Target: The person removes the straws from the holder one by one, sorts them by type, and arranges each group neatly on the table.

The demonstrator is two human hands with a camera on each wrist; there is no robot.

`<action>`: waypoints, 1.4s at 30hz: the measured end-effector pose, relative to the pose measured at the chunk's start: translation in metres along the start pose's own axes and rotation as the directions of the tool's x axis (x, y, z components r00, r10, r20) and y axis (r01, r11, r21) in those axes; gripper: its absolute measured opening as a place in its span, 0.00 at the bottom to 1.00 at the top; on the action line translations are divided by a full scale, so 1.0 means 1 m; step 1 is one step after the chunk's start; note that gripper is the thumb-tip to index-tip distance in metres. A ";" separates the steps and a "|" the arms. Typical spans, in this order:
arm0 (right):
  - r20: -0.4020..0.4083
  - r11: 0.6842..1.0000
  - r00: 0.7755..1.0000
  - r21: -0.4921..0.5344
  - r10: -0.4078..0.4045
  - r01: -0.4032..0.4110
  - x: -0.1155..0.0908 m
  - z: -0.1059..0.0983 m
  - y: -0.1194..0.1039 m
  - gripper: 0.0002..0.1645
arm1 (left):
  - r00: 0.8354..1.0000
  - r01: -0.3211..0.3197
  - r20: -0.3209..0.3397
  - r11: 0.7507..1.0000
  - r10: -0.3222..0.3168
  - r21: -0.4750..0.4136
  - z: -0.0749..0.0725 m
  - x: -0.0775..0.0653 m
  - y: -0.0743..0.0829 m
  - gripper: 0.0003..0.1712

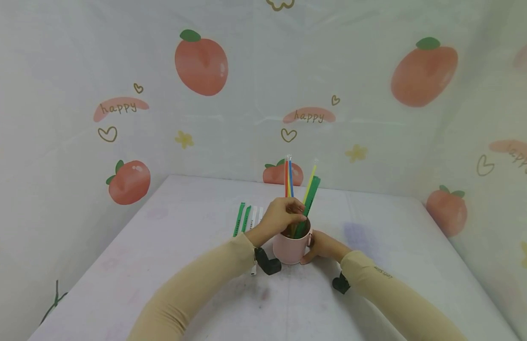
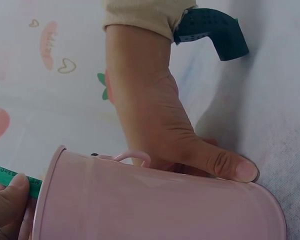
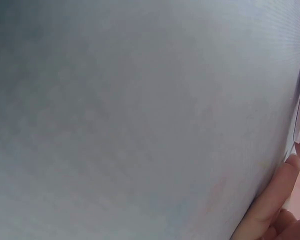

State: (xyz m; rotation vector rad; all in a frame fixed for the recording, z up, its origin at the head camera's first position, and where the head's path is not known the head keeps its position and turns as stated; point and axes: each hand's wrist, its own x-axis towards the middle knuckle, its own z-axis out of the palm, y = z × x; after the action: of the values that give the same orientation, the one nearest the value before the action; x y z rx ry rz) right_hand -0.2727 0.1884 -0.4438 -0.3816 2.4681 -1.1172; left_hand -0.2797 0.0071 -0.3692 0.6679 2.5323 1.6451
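Pinching the green packet (image 1: 313, 192), the fingers of your left hand (image 1: 281, 215) are at the mouth of the pink mug (image 1: 289, 251), the packet's lower end inside it and its top leaning right. Whether it is one packet or two pressed together, you cannot tell. Expect it to be light, thin and fairly stiff lengthwise, with a wrapper likely to slide or crease; a gentle pinch just above the rim should control it best.

Your right hand (image 1: 325, 246) holds the one mug upright beside its handle (image 2: 134, 154), thumb along the wall near the base; its other fingers are mostly hidden. The mug looks light and rigid, perhaps thin metal, smooth enough to slip, so steady it low on the wall.

With the packet you have at least three straws: a red one (image 1: 286, 177), a blue one (image 1: 291, 177) and a yellow one (image 1: 310, 182); a yellowish sliver between red and blue may be another. They look light and bendable.

Beside your left wrist, two flat green packets (image 1: 239, 220) and at least two white packets (image 1: 254, 218) lie on the table (image 1: 352, 308).
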 end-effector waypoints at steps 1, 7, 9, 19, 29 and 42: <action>0.002 1.000 1.000 0.003 -0.006 0.006 0.000 0.000 0.000 0.52 | 1.000 -0.003 -0.005 1.000 0.003 -0.004 0.000 0.000 0.000 0.10; 0.004 0.999 0.999 0.005 -0.050 0.050 0.000 0.000 0.001 0.49 | 0.998 -0.045 -0.039 0.996 0.042 -0.077 -0.001 -0.002 -0.003 0.11; -0.001 0.999 0.999 0.005 -0.043 0.043 0.001 0.000 0.002 0.49 | 0.997 -0.057 -0.055 0.994 0.051 -0.097 -0.002 -0.002 -0.004 0.11; -0.016 0.999 0.999 -0.014 -0.029 0.029 0.001 0.002 0.002 0.49 | 0.991 -0.082 -0.127 0.963 0.050 -0.258 -0.013 0.001 0.002 0.15; -0.034 0.999 0.999 -0.036 0.016 -0.017 -0.001 0.002 -0.001 0.50 | 0.974 -0.099 -0.226 0.892 -0.003 -0.440 -0.031 0.005 0.008 0.16; -0.044 0.997 0.997 -0.036 0.067 -0.069 -0.001 0.003 -0.003 0.52 | 0.943 -0.102 -0.308 0.778 -0.122 -0.620 -0.068 0.011 0.013 0.16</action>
State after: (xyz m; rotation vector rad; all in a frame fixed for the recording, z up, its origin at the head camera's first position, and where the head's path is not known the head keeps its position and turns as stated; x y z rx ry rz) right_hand -0.2698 0.1853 -0.4430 -0.2850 2.5227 -1.0637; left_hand -0.3038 -0.0429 -0.3266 0.3178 1.8945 2.5867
